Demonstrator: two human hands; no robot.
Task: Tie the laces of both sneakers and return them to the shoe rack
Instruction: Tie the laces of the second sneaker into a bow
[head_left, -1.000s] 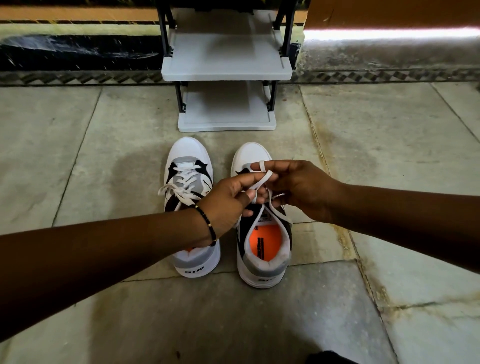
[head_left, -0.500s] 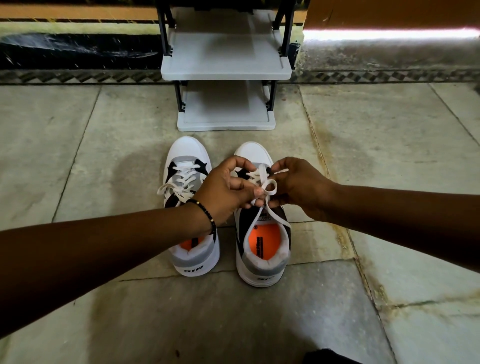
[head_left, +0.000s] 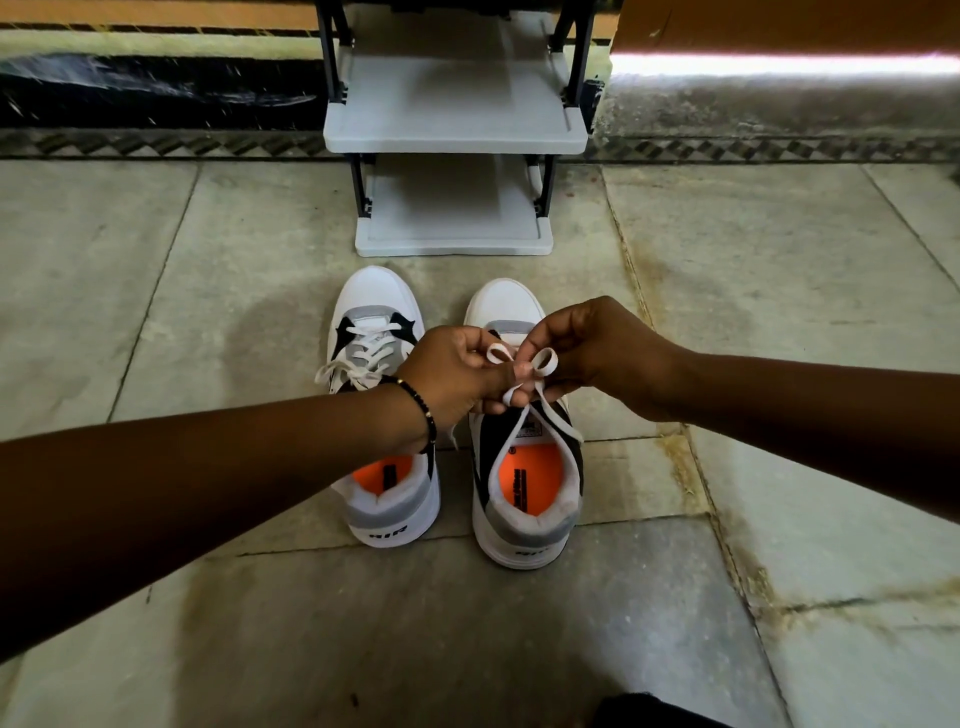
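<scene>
So both sneakers sit on the stone floor (head_left: 208, 291) just in front of the grey shoe rack (head_left: 454, 122), toes pointing at it, heels toward the camera. The rack's two visible shelves have nothing on them.

The left sneaker (head_left: 382, 415) has its white laces (head_left: 363, 358) crossed up the front with loose ends flopping off to the side away from its twin, and I honestly can't tell whether there's a proper bow in there. The orange insole shows in the opening, partly under the wrist.

All the action is over the right sneaker (head_left: 524, 467), which is right beside the other one and a bit farther from the rack. The left hand (head_left: 457, 374), with a black beaded bracelet (head_left: 423, 410) on the wrist, has its fingers curled closed, pinching one small loop of white lace (head_left: 501, 353). The right hand (head_left: 597, 353) has thumb and fingertips pinched shut on a second loop (head_left: 545, 361). The two loops nearly touch above the tongue, and both lace strands run down from the hands toward the heel side, draping over the orange insole opening.
</scene>
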